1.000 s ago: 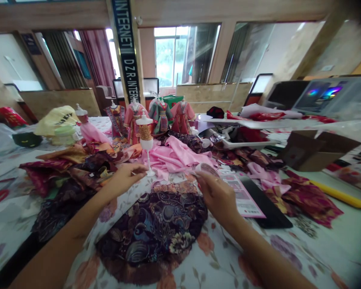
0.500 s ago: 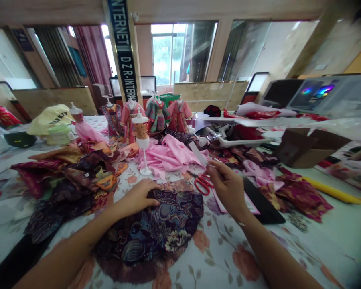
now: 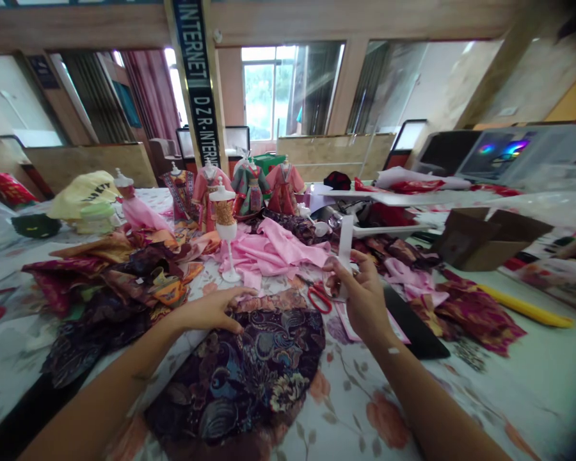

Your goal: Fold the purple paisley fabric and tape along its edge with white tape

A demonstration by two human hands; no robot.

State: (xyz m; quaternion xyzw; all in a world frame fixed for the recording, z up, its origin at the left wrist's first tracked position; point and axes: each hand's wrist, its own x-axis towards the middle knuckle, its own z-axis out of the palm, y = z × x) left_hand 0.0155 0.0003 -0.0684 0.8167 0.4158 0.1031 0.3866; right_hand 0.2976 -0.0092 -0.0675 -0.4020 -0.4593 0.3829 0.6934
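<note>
Dark paisley cloth [image 3: 249, 371] lies on the desk [image 3: 509, 384] under the left hand [image 3: 211, 312], whose fingers rest spread on its upper edge. Right hand [image 3: 360, 294] is raised beside red scissors [image 3: 319, 298], its fingers pinched shut on a white strip [image 3: 346, 237] that stands upright above them.

— How are the arms placed?
— Both bare forearms stretch forward. The left hand [image 3: 211, 312] lies low, palm down, fingers spread and loosely curled.
— And the other?
— The right hand [image 3: 360, 296] is raised, wrist bent, thumb and fingertips pinched together.
</note>
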